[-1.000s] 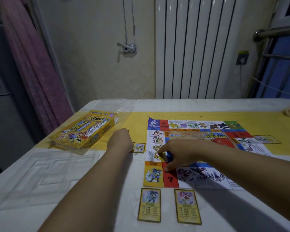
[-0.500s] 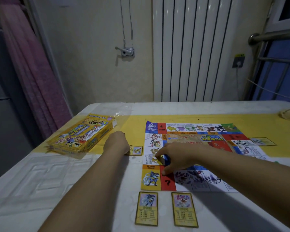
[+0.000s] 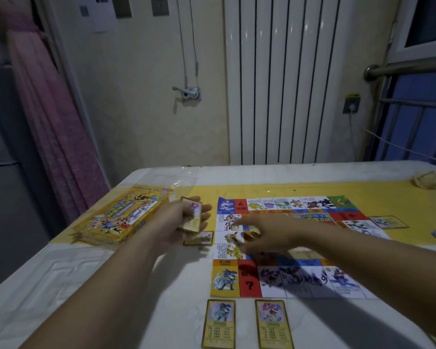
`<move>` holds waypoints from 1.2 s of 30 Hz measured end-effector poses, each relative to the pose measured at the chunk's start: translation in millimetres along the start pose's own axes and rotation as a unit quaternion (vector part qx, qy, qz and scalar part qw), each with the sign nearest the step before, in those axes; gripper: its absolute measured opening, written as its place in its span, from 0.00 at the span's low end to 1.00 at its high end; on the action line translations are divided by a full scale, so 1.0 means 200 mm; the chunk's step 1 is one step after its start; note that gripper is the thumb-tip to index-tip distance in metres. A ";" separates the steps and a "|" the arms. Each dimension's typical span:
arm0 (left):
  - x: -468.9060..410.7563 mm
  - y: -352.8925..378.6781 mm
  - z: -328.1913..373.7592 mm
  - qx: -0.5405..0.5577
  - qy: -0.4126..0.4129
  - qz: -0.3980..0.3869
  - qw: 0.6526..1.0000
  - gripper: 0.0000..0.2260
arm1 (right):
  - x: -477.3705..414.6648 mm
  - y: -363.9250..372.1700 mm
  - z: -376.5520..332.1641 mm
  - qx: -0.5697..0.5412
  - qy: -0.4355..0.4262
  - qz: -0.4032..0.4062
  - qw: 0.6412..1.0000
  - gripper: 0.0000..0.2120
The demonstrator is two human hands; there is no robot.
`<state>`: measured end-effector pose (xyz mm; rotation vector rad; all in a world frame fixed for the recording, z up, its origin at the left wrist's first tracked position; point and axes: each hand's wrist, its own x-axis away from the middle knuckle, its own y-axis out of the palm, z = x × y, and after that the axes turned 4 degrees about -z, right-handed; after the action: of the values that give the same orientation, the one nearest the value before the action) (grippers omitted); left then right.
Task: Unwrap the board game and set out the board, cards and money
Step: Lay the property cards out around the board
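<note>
Game board (image 3: 285, 248) lies flat and unfolded at table (image 3: 61, 285) centre, partly on a yellow mat (image 3: 388, 197). Left hand (image 3: 184, 220), at the board's 9 o'clock, raised off the surface, fingers curled round a small stack of cards (image 3: 191, 215). One card (image 3: 199, 238) flat just below it, beside the board edge. Right hand (image 3: 264, 233) over the board's left columns, blurred; cannot tell whether it holds anything. Two cards (image 3: 247, 323) at 6 o'clock, side by side. Yellow game box (image 3: 121, 217) at 9 o'clock, farther out. Another card (image 3: 388, 222) at 3 o'clock.

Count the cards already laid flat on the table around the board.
4: two near the front edge, one left of the board partly under the left hand, one right. More may be hidden.
</note>
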<state>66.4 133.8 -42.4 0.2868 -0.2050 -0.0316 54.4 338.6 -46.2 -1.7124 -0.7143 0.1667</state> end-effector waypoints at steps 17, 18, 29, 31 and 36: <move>0.32 0.42 -0.15 -0.106 0.064 -0.213 0.969 0.11 | 0.43 0.02 -0.02 -0.563 0.025 0.174 0.808 0.11; 0.32 0.45 -0.16 -0.120 0.065 -0.203 0.970 0.10 | 0.45 0.02 -0.01 -0.560 0.030 0.182 0.808 0.10; 0.32 0.67 -0.17 -0.165 0.080 -0.158 0.970 0.07 | 0.59 -0.07 0.13 -0.511 0.016 0.197 0.836 0.08; 0.33 0.69 -0.18 -0.155 0.069 -0.167 0.971 0.08 | 0.61 -0.07 0.16 -0.517 0.020 0.183 0.836 0.07; 0.35 0.70 -0.22 -0.132 0.062 -0.175 0.974 0.06 | 0.62 -0.01 0.20 -0.510 0.058 0.229 0.827 0.11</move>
<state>144.9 275.6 -31.2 0.0563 -0.0234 -0.3866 134.0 439.0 -23.7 -2.8914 -0.2558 -0.0119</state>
